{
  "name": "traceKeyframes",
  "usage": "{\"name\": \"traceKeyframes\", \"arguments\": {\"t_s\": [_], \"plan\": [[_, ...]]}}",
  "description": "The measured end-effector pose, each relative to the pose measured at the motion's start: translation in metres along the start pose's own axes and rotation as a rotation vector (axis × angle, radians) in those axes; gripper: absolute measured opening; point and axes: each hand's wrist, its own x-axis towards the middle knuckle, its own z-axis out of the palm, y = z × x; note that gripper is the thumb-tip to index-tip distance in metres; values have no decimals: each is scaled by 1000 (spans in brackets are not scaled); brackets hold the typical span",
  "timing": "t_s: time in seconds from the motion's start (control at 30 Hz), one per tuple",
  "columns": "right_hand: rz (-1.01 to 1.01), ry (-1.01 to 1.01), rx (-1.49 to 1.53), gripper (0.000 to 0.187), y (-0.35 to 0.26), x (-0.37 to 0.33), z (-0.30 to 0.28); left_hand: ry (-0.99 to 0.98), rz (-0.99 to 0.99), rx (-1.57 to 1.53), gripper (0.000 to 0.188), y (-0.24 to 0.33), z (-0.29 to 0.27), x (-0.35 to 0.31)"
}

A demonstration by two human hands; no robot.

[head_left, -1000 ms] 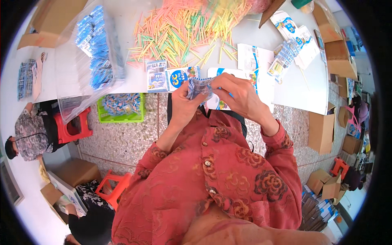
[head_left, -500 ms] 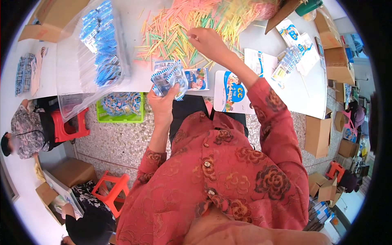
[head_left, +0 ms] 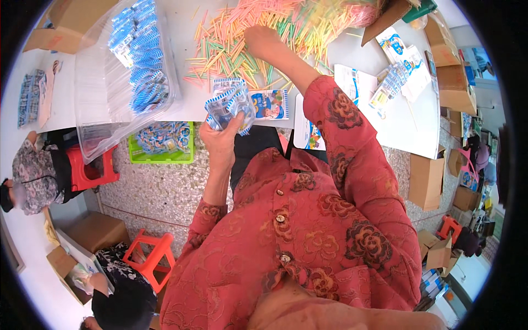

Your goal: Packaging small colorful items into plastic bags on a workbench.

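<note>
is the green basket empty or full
Not empty: blue-and-white packets lie heaped inside the green basket; depth cannot be judged.

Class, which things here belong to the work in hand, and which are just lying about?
Apparently in use: striped packets in the left hand; coloured sticks by the right hand; clear tray of similar packets.

Apparently lying about: red stool, lower left; cardboard box, right.

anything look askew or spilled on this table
The clear plastic tray sits askew, its corner hanging past the near edge of the white table. Coloured sticks lie loose by the right hand; whether they spilled isn't clear.
</note>
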Motion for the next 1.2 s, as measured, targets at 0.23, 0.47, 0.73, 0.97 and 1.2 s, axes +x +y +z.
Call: {"name": "traceKeyframes", "arguments": {"t_s": [0.23, 0.47, 0.73, 0.97, 1.2], "plan": [[1, 8, -25, 19, -7, 1, 5, -13, -22, -31, 28, 0, 5, 1], [5, 5, 47, 17, -7, -7, 9, -15, -19, -34, 28, 0, 8, -2], [16, 269, 380, 22, 56, -31, 27, -44, -19, -26, 30, -4, 11, -2], [124, 209, 900, 37, 87, -78, 12, -71, -18, -25, 32, -7, 22, -2], [-17, 508, 578, 25, 99, -117, 3, -77, -18, -10, 31, -6, 33, 0]]}}
